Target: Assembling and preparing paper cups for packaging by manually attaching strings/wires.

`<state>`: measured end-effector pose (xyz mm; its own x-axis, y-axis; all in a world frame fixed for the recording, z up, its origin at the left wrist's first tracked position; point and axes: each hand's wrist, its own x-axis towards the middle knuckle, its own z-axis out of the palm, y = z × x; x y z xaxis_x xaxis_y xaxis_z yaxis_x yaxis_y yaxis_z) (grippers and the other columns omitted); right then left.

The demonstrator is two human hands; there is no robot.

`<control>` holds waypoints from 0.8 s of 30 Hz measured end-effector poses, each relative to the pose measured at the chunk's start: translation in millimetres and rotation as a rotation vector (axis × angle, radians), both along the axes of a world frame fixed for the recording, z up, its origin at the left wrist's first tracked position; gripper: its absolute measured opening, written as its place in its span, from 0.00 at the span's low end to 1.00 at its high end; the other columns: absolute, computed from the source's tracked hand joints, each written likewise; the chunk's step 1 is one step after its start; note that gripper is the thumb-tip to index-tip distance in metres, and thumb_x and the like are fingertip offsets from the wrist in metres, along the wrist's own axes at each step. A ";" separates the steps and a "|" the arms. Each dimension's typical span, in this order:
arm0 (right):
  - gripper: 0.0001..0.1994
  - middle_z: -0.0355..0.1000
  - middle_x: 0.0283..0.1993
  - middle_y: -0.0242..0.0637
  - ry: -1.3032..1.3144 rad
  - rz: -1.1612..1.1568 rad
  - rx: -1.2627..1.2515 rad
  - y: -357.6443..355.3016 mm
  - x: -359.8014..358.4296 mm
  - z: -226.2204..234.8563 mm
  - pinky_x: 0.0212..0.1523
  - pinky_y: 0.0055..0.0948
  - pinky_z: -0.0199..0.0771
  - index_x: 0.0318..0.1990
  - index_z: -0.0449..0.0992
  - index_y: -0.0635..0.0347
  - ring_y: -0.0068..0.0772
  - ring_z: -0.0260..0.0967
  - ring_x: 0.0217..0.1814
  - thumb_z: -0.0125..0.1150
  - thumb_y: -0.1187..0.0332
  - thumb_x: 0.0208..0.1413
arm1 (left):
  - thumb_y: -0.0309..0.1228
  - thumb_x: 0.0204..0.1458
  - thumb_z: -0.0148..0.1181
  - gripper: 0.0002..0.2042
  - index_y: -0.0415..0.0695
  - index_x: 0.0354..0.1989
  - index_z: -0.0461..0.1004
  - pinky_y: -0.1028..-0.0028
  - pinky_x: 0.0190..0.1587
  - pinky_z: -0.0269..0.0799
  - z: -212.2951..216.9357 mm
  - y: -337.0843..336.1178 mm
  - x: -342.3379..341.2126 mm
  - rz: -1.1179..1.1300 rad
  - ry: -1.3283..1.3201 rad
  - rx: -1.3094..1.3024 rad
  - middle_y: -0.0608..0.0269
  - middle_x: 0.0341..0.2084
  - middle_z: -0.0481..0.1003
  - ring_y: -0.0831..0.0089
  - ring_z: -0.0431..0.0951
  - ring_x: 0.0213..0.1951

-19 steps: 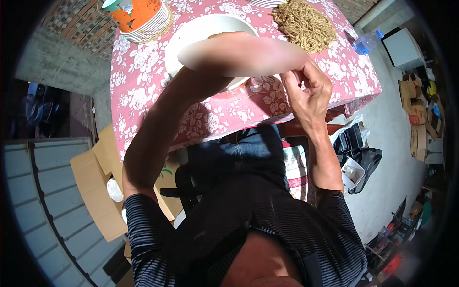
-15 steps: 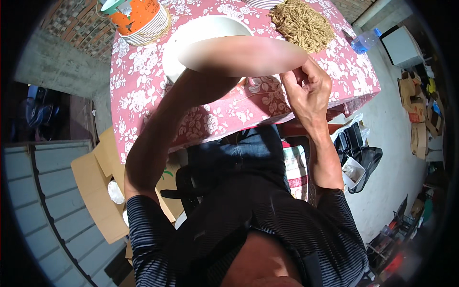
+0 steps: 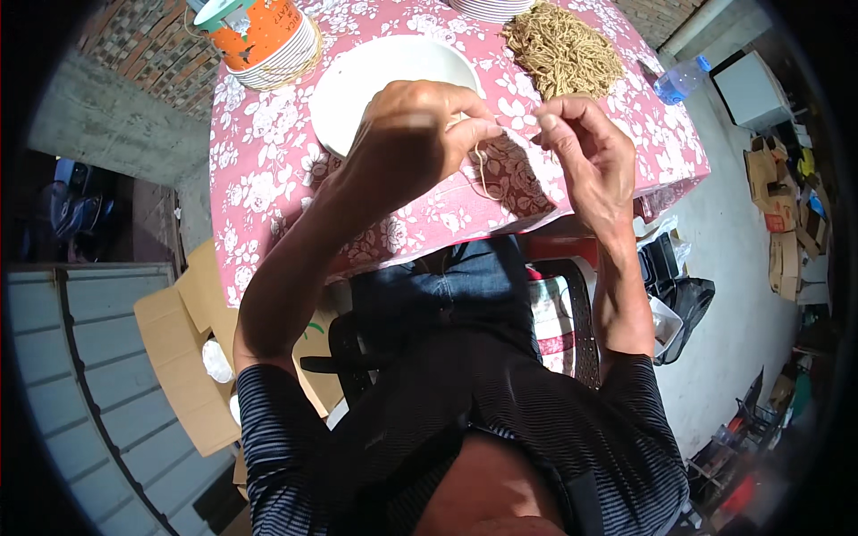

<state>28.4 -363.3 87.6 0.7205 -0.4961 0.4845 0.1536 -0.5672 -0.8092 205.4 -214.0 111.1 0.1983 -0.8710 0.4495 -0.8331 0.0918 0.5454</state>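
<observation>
In the head view, the left hand is now seen sharp and steady over the white plate, where half a second earlier it was a blurred streak swept across the same spot. The sweep is judged to be over, and the work to have settled into fine handling between both hands. The left fingers are curled shut, thumb and forefinger pinched on a thin pale strand that hangs in a loop below them. The right hand is held just beside it, much where it was before, its fingertips drawn together at the strand's other end above the pink flowered tablecloth. A heap of similar tan strands lies well apart at the far edge of the table.

Whether the right fingertips actually grip the strand cannot be told; the contact is too small. The strand's full length is partly hidden behind the left hand. The orange container and the stack at the top edge are cut off by the rim.
</observation>
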 end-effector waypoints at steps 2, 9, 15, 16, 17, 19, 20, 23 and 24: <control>0.13 0.77 0.45 0.38 0.040 0.023 0.370 6.6 5.3 1.5 0.37 0.22 0.76 0.55 0.75 0.69 0.23 0.73 0.36 0.61 0.72 0.67 | 0.34 0.58 0.68 0.10 0.39 0.37 0.84 0.72 0.31 0.75 6.7 1.1 -3.0 0.023 0.074 0.057 0.57 0.25 0.82 0.72 0.81 0.25; 0.13 0.80 0.36 0.37 0.326 0.368 0.605 16.3 14.6 -29.0 0.30 0.20 0.77 0.51 0.79 0.71 0.20 0.75 0.29 0.62 0.67 0.67 | 0.33 0.63 0.62 0.10 0.37 0.40 0.82 0.74 0.34 0.72 11.3 1.4 -3.0 0.110 0.389 0.192 0.60 0.25 0.80 0.79 0.76 0.28; 0.13 0.67 0.24 0.26 0.133 0.204 0.584 5.2 -8.7 12.0 0.27 0.23 0.71 0.42 0.80 0.66 0.16 0.63 0.22 0.58 0.63 0.70 | 0.31 0.62 0.62 0.09 0.39 0.44 0.82 0.75 0.33 0.73 -1.3 0.5 -0.6 0.075 0.161 -0.032 0.62 0.25 0.81 0.80 0.76 0.27; 0.13 0.76 0.29 0.31 0.137 0.251 0.576 1.3 -13.2 12.3 0.25 0.19 0.67 0.42 0.80 0.68 0.15 0.67 0.23 0.58 0.65 0.70 | 0.30 0.61 0.63 0.09 0.40 0.45 0.82 0.75 0.32 0.72 0.4 0.3 -4.9 0.028 0.187 -0.006 0.62 0.25 0.81 0.81 0.76 0.26; 0.13 0.76 0.29 0.31 0.137 0.247 0.575 1.2 -14.9 13.1 0.25 0.19 0.67 0.42 0.80 0.68 0.15 0.67 0.23 0.58 0.65 0.70 | 0.29 0.60 0.65 0.09 0.41 0.46 0.83 0.75 0.31 0.72 2.8 -0.2 -7.5 -0.019 0.213 0.021 0.62 0.25 0.81 0.81 0.75 0.25; 0.13 0.75 0.27 0.30 0.148 0.233 0.563 4.6 -16.8 17.4 0.24 0.19 0.66 0.41 0.80 0.68 0.14 0.66 0.22 0.57 0.65 0.71 | 0.29 0.57 0.68 0.09 0.42 0.44 0.84 0.75 0.29 0.73 4.1 -2.1 -7.3 -0.033 0.149 0.118 0.61 0.26 0.82 0.79 0.77 0.24; 0.13 0.75 0.27 0.30 0.149 0.235 0.562 5.2 -17.1 17.1 0.24 0.19 0.66 0.41 0.80 0.68 0.14 0.66 0.22 0.57 0.65 0.71 | 0.29 0.55 0.70 0.08 0.41 0.42 0.85 0.74 0.29 0.73 -1.7 -6.0 -7.1 -0.076 0.072 -0.008 0.61 0.25 0.81 0.77 0.78 0.23; 0.12 0.75 0.26 0.30 0.124 0.228 0.547 4.4 -17.9 14.9 0.24 0.19 0.65 0.41 0.80 0.67 0.14 0.66 0.22 0.57 0.65 0.71 | 0.28 0.52 0.72 0.07 0.41 0.39 0.86 0.72 0.30 0.75 -2.1 -5.7 -9.7 -0.092 -0.046 -0.119 0.60 0.28 0.82 0.71 0.80 0.25; 0.12 0.74 0.26 0.30 0.139 0.226 0.564 4.4 -19.2 14.8 0.24 0.18 0.64 0.40 0.80 0.67 0.14 0.65 0.22 0.58 0.65 0.70 | 0.28 0.51 0.72 0.07 0.42 0.37 0.86 0.71 0.31 0.76 -0.2 -3.2 -11.2 -0.067 -0.083 -0.104 0.60 0.30 0.82 0.68 0.81 0.27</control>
<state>9.2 -358.9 102.4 0.8752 -0.4760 0.0864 0.0916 -0.0121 -0.9957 194.2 -217.1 110.9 0.0994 -0.8290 0.5504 -0.8653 0.2012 0.4592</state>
